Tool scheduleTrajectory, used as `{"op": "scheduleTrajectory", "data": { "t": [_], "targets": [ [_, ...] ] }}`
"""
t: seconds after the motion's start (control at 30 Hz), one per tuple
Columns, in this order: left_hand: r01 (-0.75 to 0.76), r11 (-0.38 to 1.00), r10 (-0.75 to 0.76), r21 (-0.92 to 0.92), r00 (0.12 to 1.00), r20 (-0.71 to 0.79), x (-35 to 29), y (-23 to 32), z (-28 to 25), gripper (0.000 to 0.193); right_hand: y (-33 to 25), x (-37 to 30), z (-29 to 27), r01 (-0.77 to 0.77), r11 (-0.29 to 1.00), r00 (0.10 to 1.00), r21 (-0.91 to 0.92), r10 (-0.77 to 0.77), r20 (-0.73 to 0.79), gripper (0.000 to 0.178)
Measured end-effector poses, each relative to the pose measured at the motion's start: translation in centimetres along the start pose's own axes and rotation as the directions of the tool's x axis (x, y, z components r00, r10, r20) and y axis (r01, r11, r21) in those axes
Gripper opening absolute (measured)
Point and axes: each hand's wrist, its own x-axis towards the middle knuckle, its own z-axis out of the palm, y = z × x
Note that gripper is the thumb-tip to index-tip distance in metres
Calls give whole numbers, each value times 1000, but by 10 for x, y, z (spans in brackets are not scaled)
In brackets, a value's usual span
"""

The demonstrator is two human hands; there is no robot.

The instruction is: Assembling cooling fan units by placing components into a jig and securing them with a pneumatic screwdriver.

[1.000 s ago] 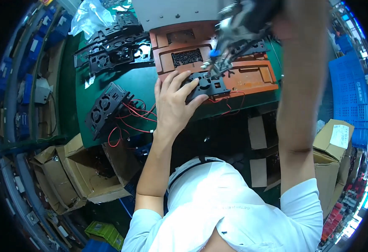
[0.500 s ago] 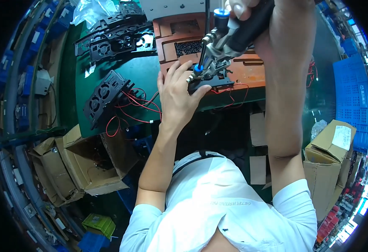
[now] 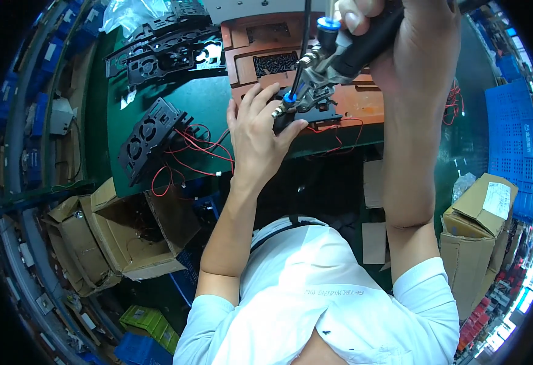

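My right hand [image 3: 421, 36] is closed round the black body of a powered screwdriver [image 3: 364, 52], which has a metal head and blue-ringed hose fittings. The tool slants down to the left, and its tip is partly hidden behind my left hand. My left hand [image 3: 256, 125] lies with fingers spread and thumb out, resting on a black plastic panel [image 3: 321, 117] around the tool's tip. The panel lies along the near edge of an orange fixture [image 3: 364, 103]. Red wires [image 3: 339, 131] trail from it. Small dark screws [image 3: 273, 64] fill a recess in the fixture.
On the green table [image 3: 202, 100], a black fan-grille panel [image 3: 154, 137] with red wires lies left, and several stacked frames [image 3: 169, 48] stand behind it. Open cardboard boxes [image 3: 135, 243] are below left, another box [image 3: 476, 234] is right. A blue crate [image 3: 510, 140] stands far right.
The screwdriver and my right hand have shifted very slightly right and down in view. My left hand stays spread on the black panel.
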Motion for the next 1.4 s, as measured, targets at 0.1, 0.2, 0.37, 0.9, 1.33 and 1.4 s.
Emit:
{"op": "scheduleTrajectory", "data": {
  "t": [0.1,0.2,0.37,0.9,1.33,1.4],
  "targets": [
    [-24,1000,24,-2,1000,-10,-1,1,2,45,13,3,-10,111,993,991,-37,-108,73,15],
    [-19,1000,19,0,1000,-17,-3,-3,0,49,11,-3,2,63,996,997,-55,-60,57,14],
    [8,998,-11,-70,999,-39,-1,-3,-1,58,36,23,-13,-110,821,911,560,-142,387,14],
    [-47,991,44,-122,999,-25,4,-7,-12,58,-34,16,10,257,955,966,-148,-254,43,22],
    [42,997,-48,-66,994,-99,16,-8,-1,31,5,31,12,164,986,984,-21,-162,71,19],
    [51,995,-58,-82,995,-78,17,-7,-1,31,7,28,13,122,992,992,-24,-121,41,19]
  ]
}}
